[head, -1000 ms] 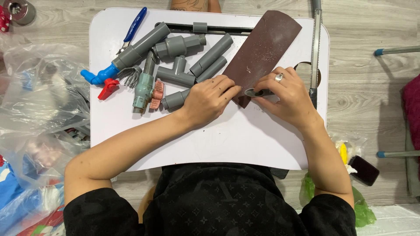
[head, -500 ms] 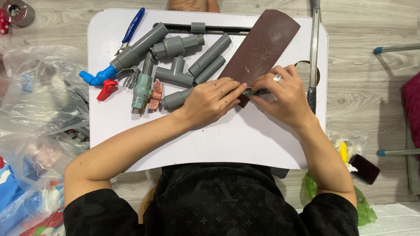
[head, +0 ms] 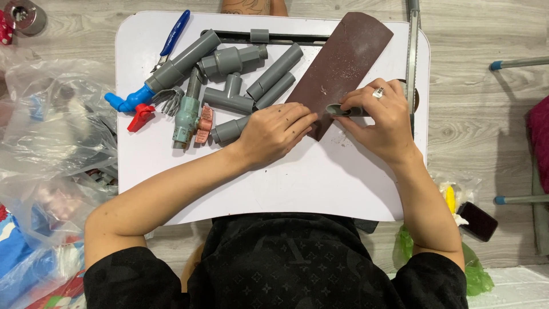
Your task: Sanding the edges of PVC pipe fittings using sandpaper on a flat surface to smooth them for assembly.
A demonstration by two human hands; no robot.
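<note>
A short grey pipe piece (head: 343,109) lies on its side on the sandpaper (head: 343,63), its long axis running roughly left to right, open end toward the left hand. It sits at the lower right edge of the sheet, near the right side of the white tray (head: 297,183). The right hand (head: 382,117) is curled over it, fingers closed around the piece with the thumb underneath, so most of the piece is hidden apart from its open mouth. The sandpaper is a long dark red-brown strip, lying slantwise from the tray's top right down to a narrow end between the two hands. The left hand (head: 274,133) lies flat, fingers together and nearly straight, fingertips pressing on that lower end of the sheet; it grips nothing. Just left of it lies a cluster of grey pipes and fittings (head: 240,80), with a valve (head: 187,117) and blue-handled pliers (head: 174,35) further left. A hacksaw (head: 412,51) runs along the tray's right edge.
</note>
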